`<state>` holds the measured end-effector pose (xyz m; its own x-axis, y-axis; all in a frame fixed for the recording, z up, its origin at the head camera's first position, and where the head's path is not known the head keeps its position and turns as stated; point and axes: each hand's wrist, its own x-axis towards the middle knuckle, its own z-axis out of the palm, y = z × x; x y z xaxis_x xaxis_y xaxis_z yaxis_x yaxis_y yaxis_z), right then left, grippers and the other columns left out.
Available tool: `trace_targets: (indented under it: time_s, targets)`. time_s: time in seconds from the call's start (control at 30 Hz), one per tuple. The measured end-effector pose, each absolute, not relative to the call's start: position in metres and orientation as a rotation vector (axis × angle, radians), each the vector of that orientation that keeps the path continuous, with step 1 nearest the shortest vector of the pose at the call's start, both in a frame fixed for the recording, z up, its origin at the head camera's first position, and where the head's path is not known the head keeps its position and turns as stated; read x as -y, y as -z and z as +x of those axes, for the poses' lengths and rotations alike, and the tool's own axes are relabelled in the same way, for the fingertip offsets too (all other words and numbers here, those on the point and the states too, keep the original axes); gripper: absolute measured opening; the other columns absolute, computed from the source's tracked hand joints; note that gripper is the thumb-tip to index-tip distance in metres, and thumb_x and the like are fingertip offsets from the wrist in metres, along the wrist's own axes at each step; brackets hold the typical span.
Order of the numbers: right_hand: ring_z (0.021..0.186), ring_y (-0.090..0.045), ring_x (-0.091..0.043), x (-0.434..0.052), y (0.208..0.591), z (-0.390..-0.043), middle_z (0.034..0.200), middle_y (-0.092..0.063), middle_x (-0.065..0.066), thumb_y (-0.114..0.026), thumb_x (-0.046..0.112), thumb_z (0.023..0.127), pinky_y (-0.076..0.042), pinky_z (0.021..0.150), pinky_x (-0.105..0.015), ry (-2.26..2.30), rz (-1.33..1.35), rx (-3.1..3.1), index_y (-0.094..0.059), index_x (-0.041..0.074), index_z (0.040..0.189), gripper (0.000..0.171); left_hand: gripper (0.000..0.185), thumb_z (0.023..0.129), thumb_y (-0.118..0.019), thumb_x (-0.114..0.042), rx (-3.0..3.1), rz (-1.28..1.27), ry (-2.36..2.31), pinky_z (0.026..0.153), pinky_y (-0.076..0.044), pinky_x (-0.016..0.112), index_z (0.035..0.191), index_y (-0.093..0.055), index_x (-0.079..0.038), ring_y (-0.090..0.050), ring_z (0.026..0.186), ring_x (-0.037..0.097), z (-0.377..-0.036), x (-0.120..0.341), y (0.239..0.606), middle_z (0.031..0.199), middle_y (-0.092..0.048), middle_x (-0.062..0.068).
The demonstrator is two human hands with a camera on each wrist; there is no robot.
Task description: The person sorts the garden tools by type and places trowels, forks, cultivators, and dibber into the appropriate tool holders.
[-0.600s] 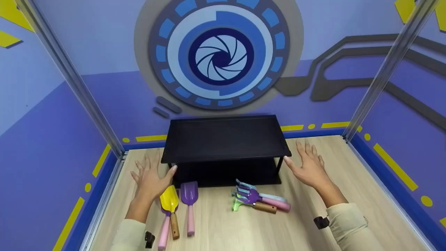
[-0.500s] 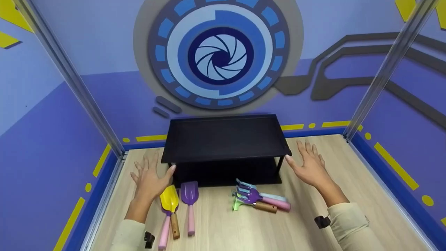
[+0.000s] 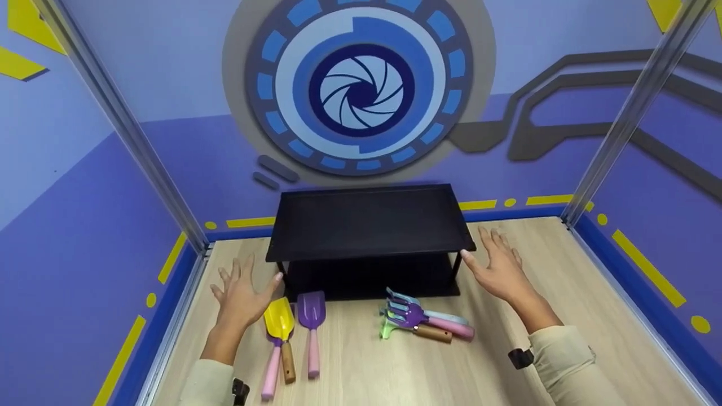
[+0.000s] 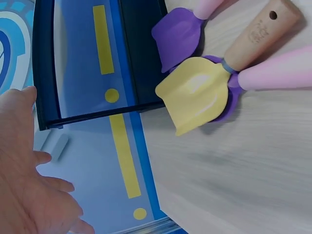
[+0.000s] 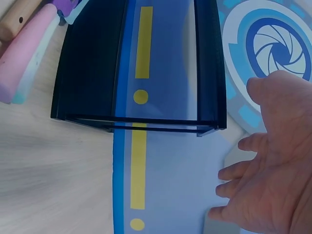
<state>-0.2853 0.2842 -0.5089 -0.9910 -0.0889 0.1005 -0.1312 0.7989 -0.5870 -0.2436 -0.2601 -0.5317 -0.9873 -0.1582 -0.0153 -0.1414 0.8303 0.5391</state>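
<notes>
A black two-tier shelf point(image 3: 369, 223) stands at the back of the wooden table. My left hand point(image 3: 242, 293) hovers with spread fingers just left of its front left corner, thumb close to the shelf leg. My right hand point(image 3: 496, 265) is spread beside the front right corner, thumb near the top edge. Neither hand holds anything. A yellow trowel point(image 3: 279, 324) and a purple trowel point(image 3: 311, 316) lie in front of the shelf by my left hand. In the left wrist view the yellow trowel point(image 4: 197, 92) overlaps a purple blade, with the shelf point(image 4: 97, 63) behind it.
A pile of small rakes point(image 3: 417, 321) with pink and wooden handles lies in front of the shelf's right half. Blue walls and metal posts point(image 3: 632, 113) close in the wooden tabletop point(image 3: 395, 372) on three sides.
Both hands stay spread beside the shelf's front corners. The whole view has shifted slightly, and the hands have barely moved.
</notes>
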Motion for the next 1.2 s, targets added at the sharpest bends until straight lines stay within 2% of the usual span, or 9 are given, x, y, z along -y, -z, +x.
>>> trace_targets:
  time_s: [0.2, 0.43, 0.63, 0.87, 1.07, 1.2]
  targets:
    - [0.164, -0.007, -0.054, -0.280, 0.511, -0.288, 0.176, -0.013, -0.031, -0.051, 0.058, 0.109, -0.009, 0.128, -0.079, -1.002, 0.216, 2.894, -0.018, 0.009, 0.171, 0.086, 0.096, 0.103, -0.055, -0.066, 2.973, 0.279, 0.866, 0.122, 0.014, 0.085, 0.172, -0.016, -0.012, 0.012, 0.160, 0.063, -0.239, 0.265, 0.542, 0.177, -0.004, 0.032]
    - [0.165, -0.016, -0.049, -0.279, 0.514, -0.291, 0.177, -0.018, -0.026, -0.050, 0.057, 0.110, -0.019, 0.131, -0.071, -1.051, 0.208, 2.849, -0.023, 0.011, 0.171, 0.081, 0.091, 0.106, -0.056, -0.059, 2.965, 0.281, 0.900, 0.123, 0.010, 0.084, 0.170, -0.019, -0.006, 0.004, 0.160, 0.063, -0.237, 0.266, 0.546, 0.175, -0.010, 0.034]
    - [0.162, -0.024, -0.050, -0.273, 0.515, -0.296, 0.177, -0.021, -0.025, -0.051, 0.055, 0.110, -0.027, 0.129, -0.070, -1.112, 0.215, 2.809, -0.028, 0.011, 0.170, 0.077, 0.085, 0.107, -0.057, -0.050, 2.932, 0.294, 0.877, 0.125, 0.000, 0.083, 0.168, -0.023, -0.002, -0.012, 0.161, 0.059, -0.234, 0.267, 0.548, 0.172, -0.025, 0.033]
    - [0.163, -0.027, -0.045, -0.266, 0.523, -0.313, 0.176, -0.028, -0.021, -0.052, 0.051, 0.111, -0.034, 0.128, -0.066, -1.271, 0.237, 2.749, -0.031, 0.012, 0.169, 0.073, 0.074, 0.107, -0.060, -0.041, 2.906, 0.293, 0.857, 0.124, -0.007, 0.082, 0.163, -0.034, 0.000, -0.029, 0.156, 0.055, -0.233, 0.270, 0.553, 0.166, -0.037, 0.033]
    - [0.161, -0.034, -0.041, -0.266, 0.528, -0.326, 0.174, -0.035, -0.016, -0.053, 0.050, 0.111, -0.036, 0.130, -0.059, -1.395, 0.135, 2.704, -0.038, 0.018, 0.167, 0.067, 0.066, 0.107, -0.061, -0.036, 2.860, 0.284, 1.021, 0.125, -0.028, 0.073, 0.157, -0.044, 0.003, -0.043, 0.149, 0.055, -0.231, 0.266, 0.556, 0.160, -0.046, 0.034]
    - [0.160, -0.037, -0.038, -0.266, 0.533, -0.332, 0.173, -0.038, -0.014, -0.056, 0.047, 0.111, -0.037, 0.130, -0.055, -1.482, 0.087, 2.645, -0.042, 0.018, 0.165, 0.063, 0.063, 0.108, -0.061, -0.036, 2.855, 0.257, 1.096, 0.118, -0.044, 0.070, 0.154, -0.047, 0.004, -0.050, 0.143, 0.055, -0.229, 0.262, 0.561, 0.153, -0.051, 0.035]
